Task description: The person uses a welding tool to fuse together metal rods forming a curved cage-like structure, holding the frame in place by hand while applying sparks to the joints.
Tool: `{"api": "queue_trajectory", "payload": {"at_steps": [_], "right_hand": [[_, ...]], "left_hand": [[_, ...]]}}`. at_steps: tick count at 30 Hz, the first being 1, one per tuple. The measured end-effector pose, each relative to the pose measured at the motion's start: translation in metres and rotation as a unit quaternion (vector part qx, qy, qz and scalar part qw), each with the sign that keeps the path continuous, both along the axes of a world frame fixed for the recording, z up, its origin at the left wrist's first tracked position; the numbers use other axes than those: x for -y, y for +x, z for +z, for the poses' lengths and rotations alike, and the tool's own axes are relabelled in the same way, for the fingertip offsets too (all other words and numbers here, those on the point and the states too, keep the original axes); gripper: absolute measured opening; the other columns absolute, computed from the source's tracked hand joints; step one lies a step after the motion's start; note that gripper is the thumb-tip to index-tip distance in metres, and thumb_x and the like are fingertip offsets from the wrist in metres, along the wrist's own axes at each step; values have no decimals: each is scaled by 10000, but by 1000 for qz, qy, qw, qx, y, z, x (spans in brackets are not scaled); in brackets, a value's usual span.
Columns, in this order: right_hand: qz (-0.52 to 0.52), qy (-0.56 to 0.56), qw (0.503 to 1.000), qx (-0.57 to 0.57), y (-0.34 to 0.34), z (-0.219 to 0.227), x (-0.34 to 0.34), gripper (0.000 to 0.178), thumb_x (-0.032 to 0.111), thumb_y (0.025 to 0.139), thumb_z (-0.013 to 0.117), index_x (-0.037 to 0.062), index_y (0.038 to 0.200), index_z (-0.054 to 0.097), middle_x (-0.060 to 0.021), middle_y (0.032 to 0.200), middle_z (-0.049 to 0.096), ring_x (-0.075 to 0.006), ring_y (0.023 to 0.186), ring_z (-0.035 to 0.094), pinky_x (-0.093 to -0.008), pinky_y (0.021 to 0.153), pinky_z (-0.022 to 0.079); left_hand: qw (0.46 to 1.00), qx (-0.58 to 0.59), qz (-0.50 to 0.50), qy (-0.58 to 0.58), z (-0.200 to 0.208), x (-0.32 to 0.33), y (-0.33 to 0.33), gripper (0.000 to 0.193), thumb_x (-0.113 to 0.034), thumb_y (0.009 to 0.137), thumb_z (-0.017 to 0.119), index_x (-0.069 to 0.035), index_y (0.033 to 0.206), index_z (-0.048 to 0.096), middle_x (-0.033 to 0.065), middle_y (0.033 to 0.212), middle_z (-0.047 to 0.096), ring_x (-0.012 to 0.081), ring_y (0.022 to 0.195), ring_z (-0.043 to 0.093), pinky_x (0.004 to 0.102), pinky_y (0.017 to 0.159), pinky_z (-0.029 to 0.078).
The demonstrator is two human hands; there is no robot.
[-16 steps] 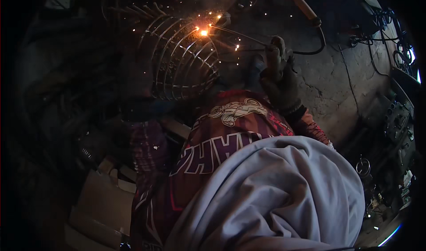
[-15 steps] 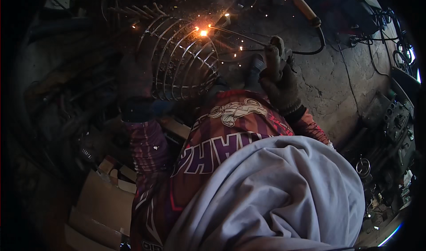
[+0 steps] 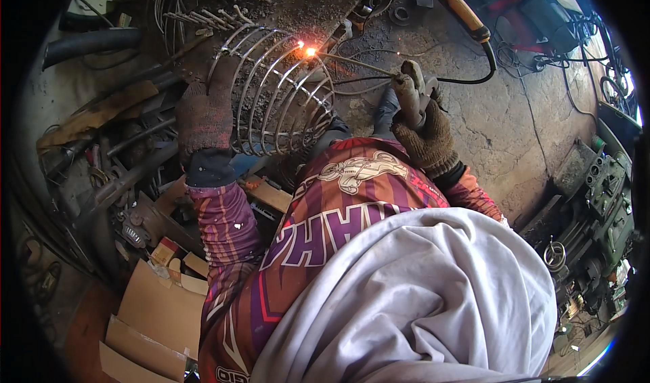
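A basket-shaped cage of bent metal rods stands in front of me, its hoops crossed by curved bars. My left hand, in a brown knitted glove, is closed on the cage's left side; its fingertips are partly hidden. In a similar glove, my right hand grips a welding electrode holder. From its jaws a thin welding rod runs left to the cage's upper right rim. Two orange-red spots glow there, one right by the rod's tip. Whether the tip touches the metal I cannot tell.
An angle grinder with a black cord lies at the far right. Metal pipes and scrap crowd the left side. Opened cardboard is at lower left. Cables and a green machine stand along the right.
The bright arc and flying sparks have died down to small glowing spots, and the scene looks lighter. My right hand has shifted slightly left and toward me with the holder and rod.
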State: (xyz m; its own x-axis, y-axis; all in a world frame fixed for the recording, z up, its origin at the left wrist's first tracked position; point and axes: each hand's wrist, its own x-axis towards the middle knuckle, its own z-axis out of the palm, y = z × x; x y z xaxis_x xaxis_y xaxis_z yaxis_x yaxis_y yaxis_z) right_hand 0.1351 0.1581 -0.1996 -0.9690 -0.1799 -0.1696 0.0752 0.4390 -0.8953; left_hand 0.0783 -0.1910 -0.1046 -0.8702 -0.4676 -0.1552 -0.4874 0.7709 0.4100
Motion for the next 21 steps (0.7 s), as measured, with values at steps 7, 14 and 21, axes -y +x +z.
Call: {"api": "queue_trajectory", "payload": {"at_steps": [7, 14, 21], "right_hand": [[97, 51, 989, -95, -11, 10, 4, 505, 300, 827, 747, 80, 1250, 578, -151, 1148, 594, -339, 1045, 596, -439, 886, 505], [62, -17, 995, -76, -10, 4, 2, 485, 338, 861, 781, 37, 1171, 562, -65, 941, 669, -196, 849, 655, -365, 788, 519], [89, 42, 992, -84, -8, 0, -1, 549, 335, 872, 779, 13, 1233, 518, -44, 937, 666, -164, 844, 643, -340, 814, 515]], "left_hand": [[998, 29, -11, -49, -2, 9, 12, 763, -709, 897, 568, -9, 1174, 688, 263, 1103, 683, 447, 1039, 632, 471, 893, 473], [998, 8, -32, -49, -3, 8, 20, 752, -704, 902, 563, -14, 1175, 688, 259, 1100, 684, 445, 1029, 634, 471, 883, 477], [998, 7, -38, -43, -1, 10, 17, 740, -698, 908, 559, -20, 1176, 687, 255, 1097, 684, 442, 1018, 636, 471, 873, 480]]}}
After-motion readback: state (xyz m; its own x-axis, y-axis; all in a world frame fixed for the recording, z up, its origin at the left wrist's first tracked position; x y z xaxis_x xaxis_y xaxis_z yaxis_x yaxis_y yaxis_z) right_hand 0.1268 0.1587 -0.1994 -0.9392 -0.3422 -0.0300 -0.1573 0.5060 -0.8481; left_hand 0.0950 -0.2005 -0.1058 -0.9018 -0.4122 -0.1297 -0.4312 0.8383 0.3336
